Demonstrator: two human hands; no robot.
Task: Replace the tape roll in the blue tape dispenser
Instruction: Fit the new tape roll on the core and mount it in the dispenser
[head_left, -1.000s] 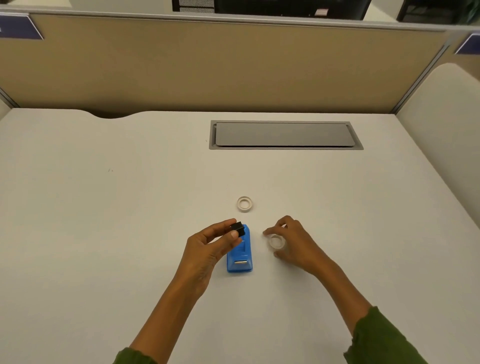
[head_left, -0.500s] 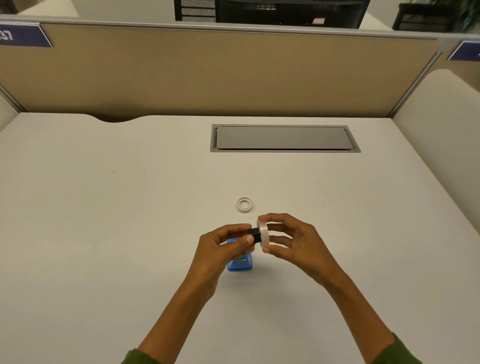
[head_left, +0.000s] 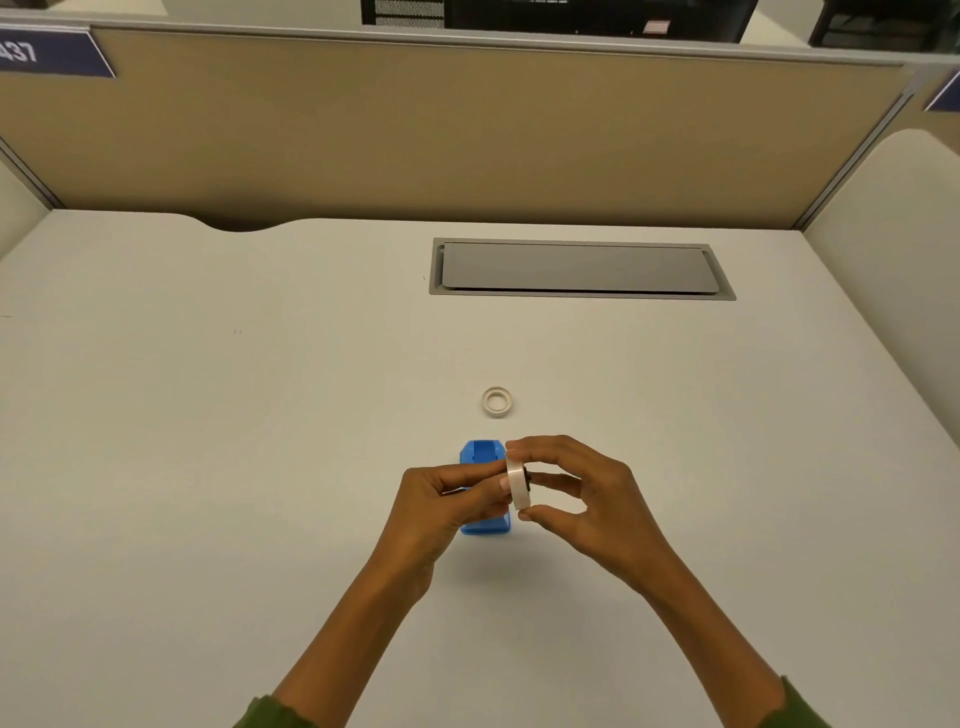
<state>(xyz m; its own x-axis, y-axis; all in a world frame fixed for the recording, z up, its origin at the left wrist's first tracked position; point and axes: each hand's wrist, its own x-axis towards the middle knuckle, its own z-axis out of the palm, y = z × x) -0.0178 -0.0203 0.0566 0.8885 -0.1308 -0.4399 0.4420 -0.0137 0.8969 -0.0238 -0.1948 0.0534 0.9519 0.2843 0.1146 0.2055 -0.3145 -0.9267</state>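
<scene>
The blue tape dispenser (head_left: 483, 452) sits on the white desk, mostly hidden behind my left hand (head_left: 441, 504). My right hand (head_left: 582, 499) holds a whitish tape roll (head_left: 519, 483) upright on its edge, between fingertips and thumb. A small black hub (head_left: 528, 479) pokes through the roll's centre on the right side. My left hand's fingertips pinch against the roll's left face, where the rest of the hub is hidden. A second small ring of tape (head_left: 497, 401) lies flat on the desk just beyond the dispenser.
A grey cable hatch (head_left: 576, 268) is set into the desk (head_left: 260, 441) farther back. A tan partition wall (head_left: 415, 130) closes off the far edge, and another panel (head_left: 893, 218) stands at the right.
My right hand lifted the tape roll off the desk and brought it to the black hub held by my left hand. The hub now sits pushed through the roll.
</scene>
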